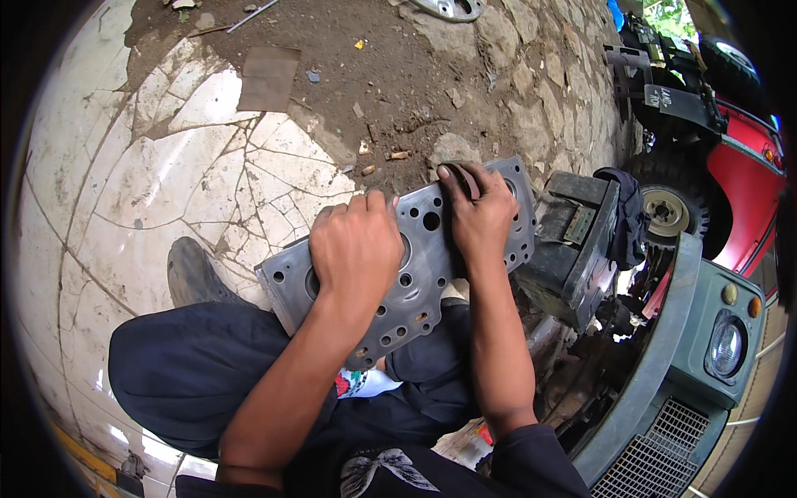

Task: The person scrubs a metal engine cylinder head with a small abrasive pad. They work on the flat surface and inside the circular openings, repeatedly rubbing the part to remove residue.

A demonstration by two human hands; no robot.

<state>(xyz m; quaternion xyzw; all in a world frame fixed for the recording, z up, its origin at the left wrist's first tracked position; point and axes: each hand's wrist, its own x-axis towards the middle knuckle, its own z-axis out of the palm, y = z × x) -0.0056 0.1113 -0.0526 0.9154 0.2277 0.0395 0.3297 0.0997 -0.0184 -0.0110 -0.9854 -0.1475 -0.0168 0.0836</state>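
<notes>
A long grey metal plate (419, 286) with several round holes lies across my lap, tilted up toward the right. My left hand (355, 242) grips its upper edge near the left end, fingers curled over the rim. Near the plate's right end my right hand (480, 217) presses a small dark sheet (465, 173) flat against the surface. My knees in dark trousers (191, 365) are under the plate.
A grey vehicle front (664, 365) with a headlamp and grille stands at the right, a dark box (573, 249) on it. A red vehicle (747, 183) is behind. Cracked white paving (149, 183) lies left, dirt and stones (465, 75) ahead, with a brown sheet (267, 79).
</notes>
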